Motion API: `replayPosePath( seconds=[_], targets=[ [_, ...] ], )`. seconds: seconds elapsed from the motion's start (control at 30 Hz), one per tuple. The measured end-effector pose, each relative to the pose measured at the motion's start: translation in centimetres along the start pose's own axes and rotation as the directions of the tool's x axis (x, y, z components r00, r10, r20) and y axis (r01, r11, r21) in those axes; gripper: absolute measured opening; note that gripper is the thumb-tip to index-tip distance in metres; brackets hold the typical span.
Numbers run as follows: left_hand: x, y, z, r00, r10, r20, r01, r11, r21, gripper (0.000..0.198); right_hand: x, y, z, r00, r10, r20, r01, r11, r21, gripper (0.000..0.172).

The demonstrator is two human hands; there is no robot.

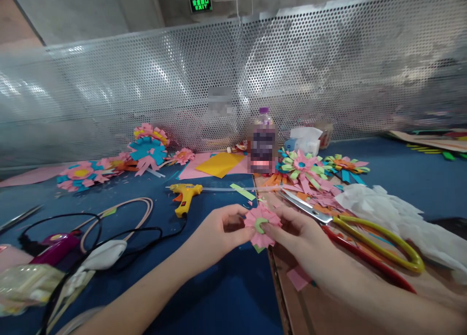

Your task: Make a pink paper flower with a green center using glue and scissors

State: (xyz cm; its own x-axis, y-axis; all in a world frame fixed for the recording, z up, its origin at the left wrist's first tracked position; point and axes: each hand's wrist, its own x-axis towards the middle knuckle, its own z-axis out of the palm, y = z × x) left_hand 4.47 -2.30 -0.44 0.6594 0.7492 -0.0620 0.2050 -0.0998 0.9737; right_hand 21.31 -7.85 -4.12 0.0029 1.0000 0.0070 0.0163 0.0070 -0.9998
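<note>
Between my two hands is a small pink paper flower (270, 219) with a round green centre, held a little above the table. My left hand (226, 228) pinches its left edge between thumb and fingers. On the other side, my right hand (298, 230) grips it, the thumb pressing on the green centre. Just beyond my left hand lies a yellow glue gun (185, 197) with a clear glue stick in its back. Large scissors (332, 218) with one yellow and one red handle lie beside my right hand, blades apart.
Finished paper flowers (148, 148) stand along the perforated metal screen (204, 72). A purple-capped bottle (263, 140) and a tissue pack (302, 140) are at the back. Cables and a white plug (105, 255) tangle at left. Crumpled white plastic (379, 203) lies right, near paper scraps.
</note>
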Motion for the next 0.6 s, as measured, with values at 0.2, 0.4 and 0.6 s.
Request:
replayPosePath(
  seconds=[0.2,0.4,0.6],
  targets=[
    [0.5,0.2,-0.7,0.989,0.017,-0.144,-0.007,0.997,0.072,0.019,0.5,-1.8,-0.7,0.997,-0.054,-0.052,0.049,0.995,-0.083,0.033],
    [1.5,-1.0,-3.3,0.916,0.064,-0.395,0.106,0.913,0.393,0.028,2.8,-3.4,-4.4,0.938,-0.248,0.243,0.347,0.682,-0.643,0.028],
    [2.1,-2.4,-3.9,0.848,0.268,-0.458,0.191,0.651,0.734,0.038,3.8,-1.5,-5.7,0.831,-0.166,0.531,0.550,0.392,-0.738,0.056]
  ],
)
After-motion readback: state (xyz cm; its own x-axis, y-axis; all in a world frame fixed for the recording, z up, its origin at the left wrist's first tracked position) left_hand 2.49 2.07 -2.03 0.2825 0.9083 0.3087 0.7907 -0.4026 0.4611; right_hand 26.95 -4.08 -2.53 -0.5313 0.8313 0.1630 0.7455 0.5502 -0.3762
